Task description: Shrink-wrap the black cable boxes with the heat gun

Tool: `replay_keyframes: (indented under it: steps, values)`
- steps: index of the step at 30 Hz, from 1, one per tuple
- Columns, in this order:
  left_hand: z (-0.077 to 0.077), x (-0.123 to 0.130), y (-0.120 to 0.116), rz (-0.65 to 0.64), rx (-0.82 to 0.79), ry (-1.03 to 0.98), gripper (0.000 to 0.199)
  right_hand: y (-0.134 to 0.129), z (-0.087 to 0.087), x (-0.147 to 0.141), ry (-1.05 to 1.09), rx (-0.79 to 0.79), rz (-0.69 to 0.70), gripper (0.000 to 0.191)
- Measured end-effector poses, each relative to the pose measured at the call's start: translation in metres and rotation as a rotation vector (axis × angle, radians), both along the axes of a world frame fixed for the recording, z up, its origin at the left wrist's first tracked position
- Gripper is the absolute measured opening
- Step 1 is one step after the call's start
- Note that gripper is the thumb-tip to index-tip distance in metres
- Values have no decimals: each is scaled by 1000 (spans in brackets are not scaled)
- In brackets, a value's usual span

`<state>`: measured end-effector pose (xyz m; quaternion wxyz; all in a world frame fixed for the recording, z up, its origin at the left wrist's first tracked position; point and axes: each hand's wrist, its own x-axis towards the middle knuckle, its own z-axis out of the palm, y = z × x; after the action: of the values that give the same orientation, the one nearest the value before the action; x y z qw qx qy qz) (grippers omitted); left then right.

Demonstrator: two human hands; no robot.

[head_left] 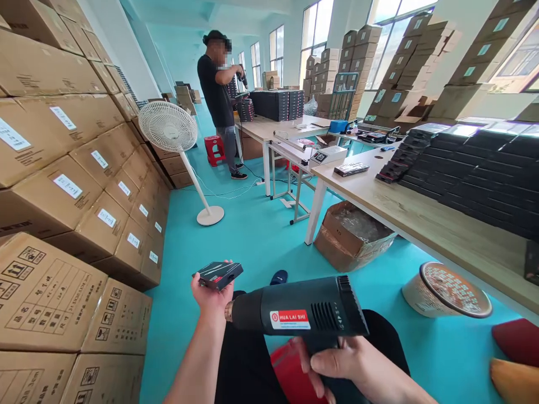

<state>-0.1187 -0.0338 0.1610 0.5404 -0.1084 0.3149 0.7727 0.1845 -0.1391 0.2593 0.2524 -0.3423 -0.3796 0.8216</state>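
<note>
My left hand (214,297) is palm up under a flat black box (219,274), its fingers round the box's edges. In my right hand (337,362) is the handle of a dark heat gun (295,308) with a red and white label. The gun lies across the lower middle of the view, its metal nozzle pointing left, just beside my left wrist and below the box.
Stacked cartons (84,185) line the left. A white fan (168,132) stands ahead, near a person (217,95) at a far table. At right, a table (379,191) bears piled black boxes (480,174). Beneath it sits an open carton (341,241), with a round stool (446,289) nearby.
</note>
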Motion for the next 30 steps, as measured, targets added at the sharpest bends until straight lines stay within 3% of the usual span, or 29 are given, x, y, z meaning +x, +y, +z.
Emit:
replay_keyframes:
  steps: [3,6,10,14,18,21,26,30]
  values:
    - [5,4,-4,-63,46,41,42,-6,-10,13,34,-61,-155,32]
    - [4,4,-8,-263,11,127,39,-4,-20,29,65,-116,-311,34]
    - [-1,4,-9,-543,-152,250,25,9,-22,43,64,-198,-321,30]
    - [0,15,-12,-722,-142,361,16,44,-6,31,-41,-159,-357,23]
    - [2,20,-16,-723,-120,426,17,82,16,10,-78,21,-321,22]
    - [-2,15,-15,-663,-150,434,16,86,24,4,-148,87,-180,22]
    - [-16,3,-12,-536,-205,381,12,45,2,15,-320,58,141,16]
    - [-21,2,-12,-484,-212,358,15,10,-14,17,-290,16,6,19]
